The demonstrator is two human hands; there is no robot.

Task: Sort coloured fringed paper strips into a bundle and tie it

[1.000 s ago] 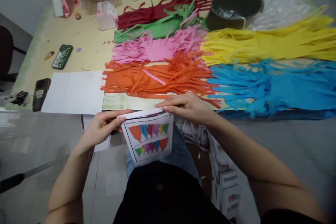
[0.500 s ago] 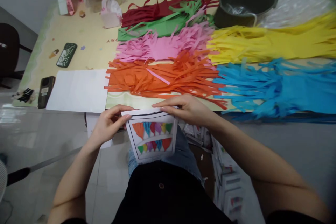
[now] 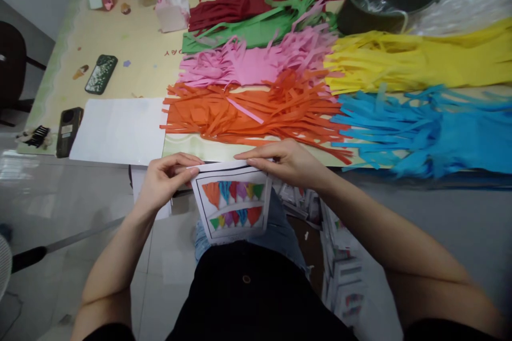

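A white printed packet (image 3: 235, 232), showing two rows of coloured tassels, hangs tilted in front of my body just below the table's near edge. My left hand (image 3: 170, 176) pinches its upper left corner between thumb and fingers. Along the top edge, toward the right, my right hand (image 3: 286, 162) grips it the same way. Whether the packet has anything inside cannot be told. Right behind it on the table lies a bundle of orange tissue tassels (image 3: 240, 114), and a sheet of white paper (image 3: 118, 130) lies beyond my left hand.
Fringed bundles in pink (image 3: 256, 64), green (image 3: 248, 32), dark red (image 3: 232, 10), yellow (image 3: 412, 61) and blue (image 3: 460, 128) cover the table. A dark bin (image 3: 372, 16) stands behind. Two phones, one green-cased (image 3: 101, 74), lie left. More printed packets (image 3: 348, 277) are stacked below right.
Both hands keep their hold on the packet, which has barely moved. The view has shifted slightly, so the table things sit a little higher in the picture.
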